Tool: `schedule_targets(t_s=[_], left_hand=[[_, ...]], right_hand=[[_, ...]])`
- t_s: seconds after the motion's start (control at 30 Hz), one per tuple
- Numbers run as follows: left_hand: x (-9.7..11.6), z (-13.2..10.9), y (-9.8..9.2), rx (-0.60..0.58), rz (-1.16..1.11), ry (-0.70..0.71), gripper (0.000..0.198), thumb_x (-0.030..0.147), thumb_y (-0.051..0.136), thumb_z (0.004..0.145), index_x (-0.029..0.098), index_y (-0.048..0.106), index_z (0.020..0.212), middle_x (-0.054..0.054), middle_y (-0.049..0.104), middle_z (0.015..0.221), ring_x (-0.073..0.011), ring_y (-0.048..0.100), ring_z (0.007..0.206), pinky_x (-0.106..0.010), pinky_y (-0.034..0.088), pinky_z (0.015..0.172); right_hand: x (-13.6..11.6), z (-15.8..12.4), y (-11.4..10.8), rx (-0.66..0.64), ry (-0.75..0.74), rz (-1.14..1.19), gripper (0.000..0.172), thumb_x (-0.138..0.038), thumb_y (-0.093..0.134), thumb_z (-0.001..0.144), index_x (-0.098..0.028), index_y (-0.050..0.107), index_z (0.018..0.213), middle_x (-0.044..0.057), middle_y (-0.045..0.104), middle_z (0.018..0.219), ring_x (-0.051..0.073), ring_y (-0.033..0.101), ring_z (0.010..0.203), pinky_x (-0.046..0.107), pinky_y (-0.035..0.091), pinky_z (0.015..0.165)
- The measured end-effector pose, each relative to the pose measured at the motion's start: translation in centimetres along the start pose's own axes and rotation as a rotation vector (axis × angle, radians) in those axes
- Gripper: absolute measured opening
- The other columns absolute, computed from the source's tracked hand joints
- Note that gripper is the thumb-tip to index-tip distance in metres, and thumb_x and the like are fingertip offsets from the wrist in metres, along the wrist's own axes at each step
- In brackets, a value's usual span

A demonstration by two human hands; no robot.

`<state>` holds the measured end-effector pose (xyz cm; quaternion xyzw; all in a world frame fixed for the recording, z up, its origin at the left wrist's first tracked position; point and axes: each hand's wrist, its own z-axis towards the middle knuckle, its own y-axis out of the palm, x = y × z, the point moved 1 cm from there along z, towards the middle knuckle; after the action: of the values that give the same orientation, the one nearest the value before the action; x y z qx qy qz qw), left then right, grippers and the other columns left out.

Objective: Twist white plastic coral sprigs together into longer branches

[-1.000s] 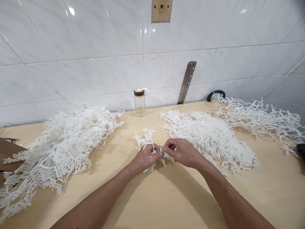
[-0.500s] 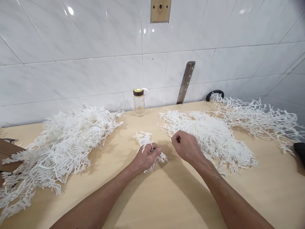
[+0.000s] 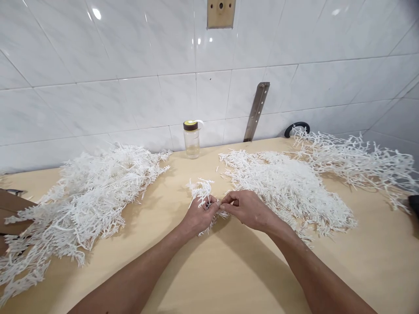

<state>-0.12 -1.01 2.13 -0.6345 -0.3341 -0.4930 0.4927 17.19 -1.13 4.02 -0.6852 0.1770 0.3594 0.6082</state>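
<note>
My left hand (image 3: pixel 200 216) is closed around a white branching plastic sprig (image 3: pixel 201 189), whose forked tips stick up above the fingers. My right hand (image 3: pixel 246 208) meets it at the fingertips, thumb and forefinger pinched together. Whatever lies in that pinch is too small to make out. Below both hands, a few loose white pieces (image 3: pixel 224 214) show on the table. Just beyond my right hand spreads a flat heap of short white pieces (image 3: pixel 281 183).
A big pile of white branching sprigs (image 3: pixel 108 187) covers the left of the wooden table (image 3: pixel 209 279). More open white branches (image 3: pixel 356 161) lie at the far right, near a black ring-shaped object (image 3: pixel 297 128). A clear lidded bottle (image 3: pixel 192 141) and a metal strip (image 3: pixel 257 112) stand by the tiled wall.
My right hand has moved left from the edge of the short-piece heap and now touches the fingertips of my left hand. My left hand stays nearly in place, still holding the sprig.
</note>
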Motion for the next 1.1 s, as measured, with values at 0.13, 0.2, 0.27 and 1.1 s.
schedule_targets(t_s=[0.13,0.2,0.27,1.1], left_hand=[[0.1,0.0,0.0,-0.003,0.011,-0.019,0.029,0.044,0.057,0.083,0.017,0.056,0.073,0.003,0.051,0.062,-0.0110,0.043,0.059,-0.024,0.035,0.058],[0.1,0.0,0.0,-0.004,0.010,-0.033,0.027,0.043,0.056,0.083,0.017,0.056,0.073,0.004,0.050,0.061,-0.0105,0.041,0.057,-0.024,0.034,0.057],[0.0,0.0,0.0,-0.011,0.011,-0.042,0.027,0.043,0.056,0.083,0.017,0.057,0.075,0.004,0.049,0.060,-0.0100,0.040,0.055,-0.024,0.034,0.056],[0.1,0.3,-0.6,-0.063,-0.051,-0.130,0.028,0.044,0.064,0.075,0.017,0.058,0.072,0.003,0.052,0.054,-0.0110,0.046,0.051,-0.024,0.035,0.052]], right_hand=[[0.1,0.1,0.1,0.010,-0.010,-0.046,0.019,-0.029,0.057,0.081,-0.019,0.073,0.079,0.003,0.070,0.072,0.015,0.060,0.064,0.025,0.041,0.057],[0.0,0.1,0.1,0.022,-0.023,-0.064,0.018,-0.026,0.056,0.081,-0.019,0.072,0.077,0.002,0.070,0.071,0.015,0.060,0.064,0.025,0.041,0.057],[-0.1,0.0,0.2,0.038,-0.030,-0.078,0.018,-0.024,0.054,0.080,-0.019,0.070,0.076,0.002,0.070,0.071,0.015,0.060,0.064,0.025,0.040,0.057],[0.7,0.1,-0.4,-0.066,0.033,0.244,0.029,-0.044,0.055,0.086,-0.018,0.067,0.085,0.002,0.065,0.073,0.013,0.061,0.052,0.025,0.045,0.052]])
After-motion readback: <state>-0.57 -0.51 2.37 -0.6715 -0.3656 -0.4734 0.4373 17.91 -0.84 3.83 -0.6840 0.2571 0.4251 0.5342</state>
